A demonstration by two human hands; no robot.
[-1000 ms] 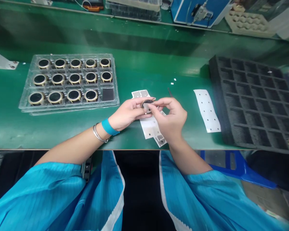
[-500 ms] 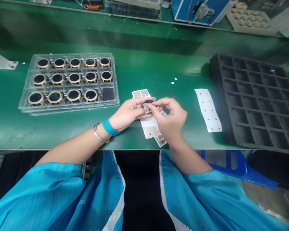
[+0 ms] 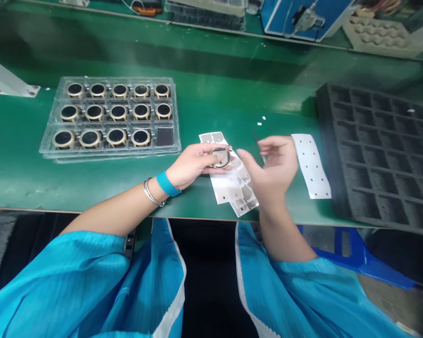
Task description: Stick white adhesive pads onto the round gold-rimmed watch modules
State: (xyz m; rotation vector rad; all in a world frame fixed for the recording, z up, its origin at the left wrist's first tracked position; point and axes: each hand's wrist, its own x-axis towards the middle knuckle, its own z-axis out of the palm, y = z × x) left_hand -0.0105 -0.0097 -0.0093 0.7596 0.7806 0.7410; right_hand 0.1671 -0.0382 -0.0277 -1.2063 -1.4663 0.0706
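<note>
My left hand (image 3: 193, 162) grips a gold-rimmed watch case (image 3: 229, 162) by its edge, the thumb lying over its face. A pale film with a small dark square covers part of that face. To the right, my right hand (image 3: 277, 166) is slightly blurred, its thumb apart from the curled fingers and nothing visibly held. Those fingers are beside a thin dark tool (image 3: 255, 137), probably tweezers, which they partly hide; contact I cannot tell. Under the watch case lie overlapping white sticker sheets (image 3: 218, 190) with grey patches.
At left, stacked clear plastic trays (image 3: 109, 152) hold rows of gold watch cases, with one dark square pocket (image 3: 165, 136). A white sheet with small dark squares (image 3: 308, 164) lies beside a black foam tray (image 3: 341, 188) at right. Two tiny white scraps (image 3: 260, 124) lie farther back.
My right hand has left the watch case and moved right, toward the thin dark tool. My left hand still holds the case, now more exposed. The whole view has shifted slightly.
</note>
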